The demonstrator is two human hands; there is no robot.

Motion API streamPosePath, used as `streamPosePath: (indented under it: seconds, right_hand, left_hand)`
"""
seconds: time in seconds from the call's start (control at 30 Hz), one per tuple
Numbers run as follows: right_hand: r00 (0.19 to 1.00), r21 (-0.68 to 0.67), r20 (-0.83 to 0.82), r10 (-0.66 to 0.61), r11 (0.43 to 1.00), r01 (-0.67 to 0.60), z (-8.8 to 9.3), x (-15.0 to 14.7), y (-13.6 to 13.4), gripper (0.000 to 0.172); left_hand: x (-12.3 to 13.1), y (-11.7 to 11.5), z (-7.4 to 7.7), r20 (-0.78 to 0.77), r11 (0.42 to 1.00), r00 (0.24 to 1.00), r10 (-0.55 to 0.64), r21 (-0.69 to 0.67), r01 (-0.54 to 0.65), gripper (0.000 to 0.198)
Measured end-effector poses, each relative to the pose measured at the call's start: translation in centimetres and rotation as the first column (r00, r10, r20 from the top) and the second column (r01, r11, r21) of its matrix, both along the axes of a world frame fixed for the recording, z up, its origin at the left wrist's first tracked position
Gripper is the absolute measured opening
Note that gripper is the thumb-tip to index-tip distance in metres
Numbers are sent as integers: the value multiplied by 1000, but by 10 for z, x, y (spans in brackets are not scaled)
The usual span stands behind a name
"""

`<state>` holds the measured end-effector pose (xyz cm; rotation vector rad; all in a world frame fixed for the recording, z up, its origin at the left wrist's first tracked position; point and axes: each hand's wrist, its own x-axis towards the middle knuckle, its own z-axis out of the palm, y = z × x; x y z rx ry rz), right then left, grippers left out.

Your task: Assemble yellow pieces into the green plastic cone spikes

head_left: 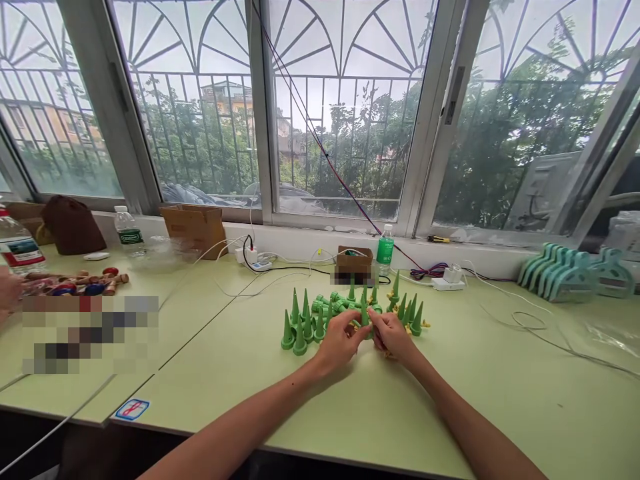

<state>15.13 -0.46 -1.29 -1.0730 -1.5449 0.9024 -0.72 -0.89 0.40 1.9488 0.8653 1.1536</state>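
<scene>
My left hand (335, 343) pinches an upright green plastic cone spike (365, 312) between thumb and fingers, just above the table. Close beside it, my right hand (395, 335) is closed, its fingertips against or very near the spike. What those fingers hold is hidden, though small yellow pieces (388, 355) show beneath them. To the left stands a group of similar green cones (299, 337), tips up. Behind my hands lie several ribbed green parts (340, 303). More green cones (417, 320) with yellow bits among them stand to the right.
A small brown box (354, 257) and a green-labelled bottle (385, 250) stand behind. Cables and a power strip (447, 284) run along the windowsill. Light-green hangers (555, 277) are at right. At left are wooden pieces (107, 283) and another person's hand (7, 290).
</scene>
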Motion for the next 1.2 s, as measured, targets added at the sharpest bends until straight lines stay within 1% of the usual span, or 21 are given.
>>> streamPosePath:
  seconds: [0.07,0.2,0.3,0.47,0.6,0.73,0.83,1.03,1.2]
  right_hand:
    - [999,8,34,-16,1000,15,1,0,-1,70]
    - [996,1,83,-26,1000,26,2,1,-2,73]
    - [996,0,78,-36,999,36,1,0,-1,73]
    - [999,-11,1,-39,999,39,-3,-2,3,69]
    - [998,-27,-47,-32,999,31,-2,-3,4,63]
    - [990,-73,-136,30,997,-40,-1,-3,5,55]
    - [982,-86,-175,65,993,-81,-2,-3,5,53]
    - [985,-39,-141,102,993,-109,-2,-2,2,53]
    - [993,16,-64,100,995,-99,-4,0,2,53]
  left_hand:
    - [0,2,-2,-30,998,999,16,67,-14,25]
    - [-1,3,-4,-73,986,997,12,168,1,21]
    - [-2,3,-3,-74,981,997,3,195,11,20]
    - [1,4,0,-26,992,1000,-16,121,19,25]
    - [4,6,-2,40,999,999,0,44,-2,32]
    - [6,10,-6,108,999,994,2,-33,2,35]
    - [6,12,-8,122,999,992,-2,-40,7,36]
    - [3,12,-8,103,1000,995,-14,-20,16,37]
    - [3,13,-6,109,998,994,9,-68,-1,40]
